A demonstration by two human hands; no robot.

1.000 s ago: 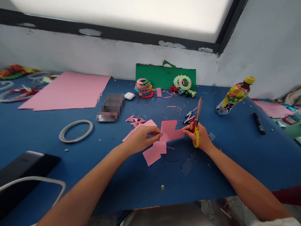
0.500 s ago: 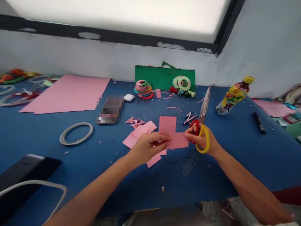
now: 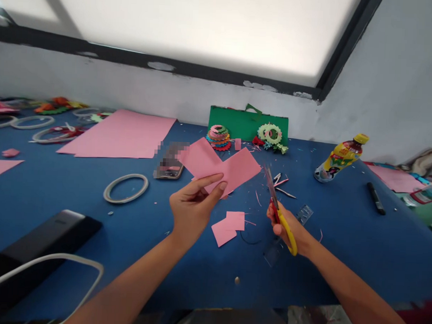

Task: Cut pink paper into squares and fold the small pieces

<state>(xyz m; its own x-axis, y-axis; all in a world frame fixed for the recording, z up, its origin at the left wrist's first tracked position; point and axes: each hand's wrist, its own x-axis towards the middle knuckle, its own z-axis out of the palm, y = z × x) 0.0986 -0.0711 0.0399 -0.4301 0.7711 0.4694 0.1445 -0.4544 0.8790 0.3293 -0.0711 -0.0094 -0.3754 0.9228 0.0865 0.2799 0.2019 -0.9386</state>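
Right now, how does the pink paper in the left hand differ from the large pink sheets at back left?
Size: the held pink paper is much smaller than the large pink sheets.
Outline: the held pink paper has a deep V-shaped notch; the large pink sheets have long, unnotched edges.
Pose: the held pink paper is up in the left hand; the large pink sheets lie on the blue table.
Shared: both are pink.

Bottle front: I could pass over bare blue tabletop.
Bottle's front-right: marker in my way.
Left of bottle: scissors in the right hand block me.
Farther left: raised pink paper bars me.
Behind bottle: wall.
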